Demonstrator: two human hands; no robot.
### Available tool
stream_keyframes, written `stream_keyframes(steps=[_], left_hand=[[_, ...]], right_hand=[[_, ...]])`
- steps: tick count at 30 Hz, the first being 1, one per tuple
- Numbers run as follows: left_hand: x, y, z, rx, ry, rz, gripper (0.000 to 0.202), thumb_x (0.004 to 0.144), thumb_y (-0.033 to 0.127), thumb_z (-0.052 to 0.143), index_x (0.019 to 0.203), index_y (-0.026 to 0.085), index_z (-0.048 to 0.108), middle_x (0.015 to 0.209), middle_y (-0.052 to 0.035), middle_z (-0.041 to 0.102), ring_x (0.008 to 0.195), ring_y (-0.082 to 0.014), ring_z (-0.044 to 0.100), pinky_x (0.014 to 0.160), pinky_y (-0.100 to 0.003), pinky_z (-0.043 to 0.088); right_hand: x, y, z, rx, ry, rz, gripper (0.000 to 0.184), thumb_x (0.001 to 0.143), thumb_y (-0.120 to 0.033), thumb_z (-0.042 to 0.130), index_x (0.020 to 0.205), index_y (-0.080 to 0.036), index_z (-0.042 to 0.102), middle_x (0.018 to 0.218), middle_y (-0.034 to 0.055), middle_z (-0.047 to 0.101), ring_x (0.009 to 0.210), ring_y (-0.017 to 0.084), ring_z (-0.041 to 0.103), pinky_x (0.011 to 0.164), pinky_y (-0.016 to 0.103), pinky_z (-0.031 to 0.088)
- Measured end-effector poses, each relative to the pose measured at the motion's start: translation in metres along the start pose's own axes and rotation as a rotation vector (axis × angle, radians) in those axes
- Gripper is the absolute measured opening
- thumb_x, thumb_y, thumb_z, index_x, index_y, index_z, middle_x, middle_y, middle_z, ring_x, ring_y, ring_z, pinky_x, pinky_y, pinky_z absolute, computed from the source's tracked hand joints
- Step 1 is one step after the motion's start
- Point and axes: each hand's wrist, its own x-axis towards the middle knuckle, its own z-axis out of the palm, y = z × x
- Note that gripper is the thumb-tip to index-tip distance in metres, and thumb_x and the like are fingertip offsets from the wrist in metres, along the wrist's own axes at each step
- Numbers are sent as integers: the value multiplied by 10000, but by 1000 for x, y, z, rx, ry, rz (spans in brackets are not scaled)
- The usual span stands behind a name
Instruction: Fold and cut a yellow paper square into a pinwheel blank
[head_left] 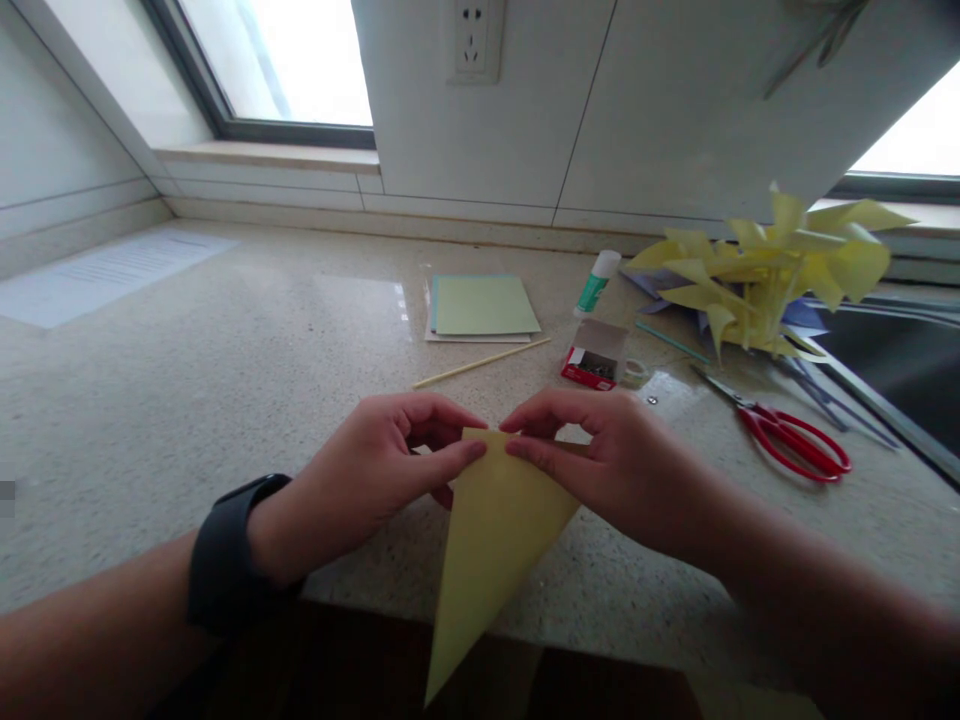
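A sheet of yellow paper [499, 530], folded to a triangular shape, is held up at the counter's front edge, one point hanging below it. My left hand [397, 450] pinches its upper left corner between thumb and fingers. Close beside it, my right hand [581, 440] pinches the top edge further right, thumb on the near face. Both sets of fingertips almost meet. Beyond them lie a thin wooden stick [481, 363] and an opened red box [594, 365] with small metal pieces inside. A roll of clear tape [635, 373] touches the box's right side.
A stack of coloured paper squares [486, 305] and a glue stick [598, 283] are at the back. Red-handled scissors [795, 440] lie right, near the sink [892, 370]. Yellow paper pinwheels [780, 265] are heaped behind them. A printed sheet [112, 270] lies far left.
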Motion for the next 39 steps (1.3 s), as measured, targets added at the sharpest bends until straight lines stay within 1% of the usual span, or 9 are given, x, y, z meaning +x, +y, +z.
stream_keyframes(steps=[2, 4, 8, 13, 22, 27, 32, 39], left_hand=[[1, -3, 1, -29, 41, 32, 225, 848, 299, 780, 1041, 192, 731, 822, 10, 765, 700, -102, 703, 593, -160, 590], [2, -6, 2, -55, 60, 61, 223, 849, 272, 784, 1052, 201, 723, 793, 26, 765, 685, -86, 707, 609, -145, 592], [3, -11, 3, -96, 58, 95, 202, 854, 249, 784, 1041, 208, 721, 780, 40, 769, 677, -69, 709, 614, -123, 584], [1, -13, 2, -133, 46, 118, 207, 847, 254, 795, 1040, 218, 729, 786, 40, 775, 680, -69, 709, 616, -123, 585], [2, -11, 4, -143, 59, 118, 166, 842, 228, 795, 998, 212, 739, 770, 46, 771, 675, -61, 710, 612, -109, 582], [1, -9, 4, -136, 76, 107, 215, 841, 210, 791, 1041, 198, 712, 780, 40, 782, 671, -69, 716, 605, -120, 592], [0, -7, 6, -134, 93, 88, 217, 834, 200, 793, 1030, 176, 704, 785, 25, 792, 669, -75, 722, 603, -122, 596], [-1, -8, 6, -119, 96, 83, 242, 837, 201, 785, 1067, 179, 713, 823, 12, 805, 681, -88, 738, 613, -136, 606]], right_hand=[[1, 3, 0, 20, 27, -5, 100, 909, -289, 659, 972, -266, 733, 872, -32, 772, 817, 154, 695, 628, 249, 497], [2, 5, 0, 21, 41, -22, 89, 909, -273, 657, 961, -275, 730, 870, -38, 766, 827, 151, 692, 631, 245, 498], [3, 6, 0, 24, 41, -45, 88, 909, -242, 657, 925, -276, 737, 861, -47, 758, 809, 135, 686, 649, 239, 502], [3, 5, 0, 26, 41, -38, 59, 894, -263, 687, 912, -274, 742, 850, -51, 752, 786, 127, 680, 653, 238, 507], [4, 4, -2, 26, 45, -44, 43, 874, -267, 709, 891, -260, 748, 831, -40, 749, 766, 125, 669, 645, 229, 504], [3, 4, -3, 16, 57, -33, 43, 867, -271, 713, 886, -259, 750, 827, -34, 750, 772, 132, 669, 639, 231, 502], [1, 4, -3, 8, 63, -35, 47, 868, -282, 712, 893, -263, 748, 828, -35, 749, 770, 131, 670, 646, 234, 503], [3, 4, -3, 24, 68, -34, 58, 864, -297, 716, 889, -255, 747, 830, -20, 747, 776, 146, 681, 652, 247, 512]])
